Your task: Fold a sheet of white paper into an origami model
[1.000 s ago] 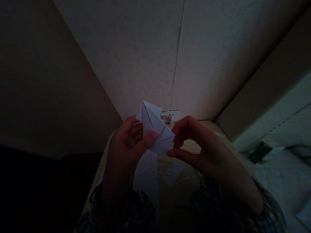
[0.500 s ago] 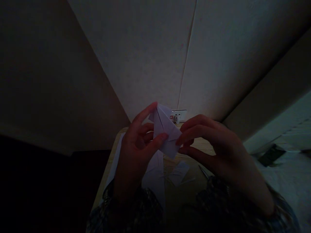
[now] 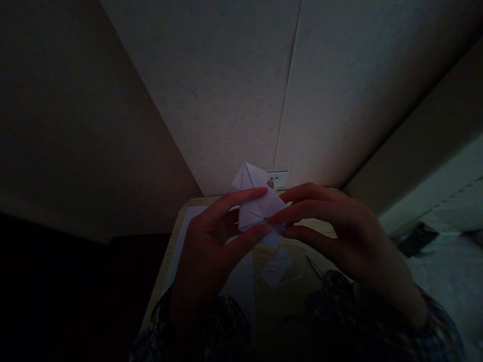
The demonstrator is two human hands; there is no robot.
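A folded white paper with several creases and pointed corners is held up between my hands, above the table. My left hand grips it from the left, its index finger lying across the front and its thumb along the lower edge. From the right, my right hand pinches the paper's lower right side between thumb and fingers. Part of the paper's back is hidden by my fingers. Beneath it, a small piece of white paper lies on the wooden table.
White paper sheets lie on the table's left part, partly behind my left arm. A thin pointed metal tool lies near my right sleeve. Behind the table, a wall socket has a plug in it. The light is dim.
My left index finger has come down from the paper's top corner to across its middle. The paper's front has opened into more facets. My right hand still pinches the right side.
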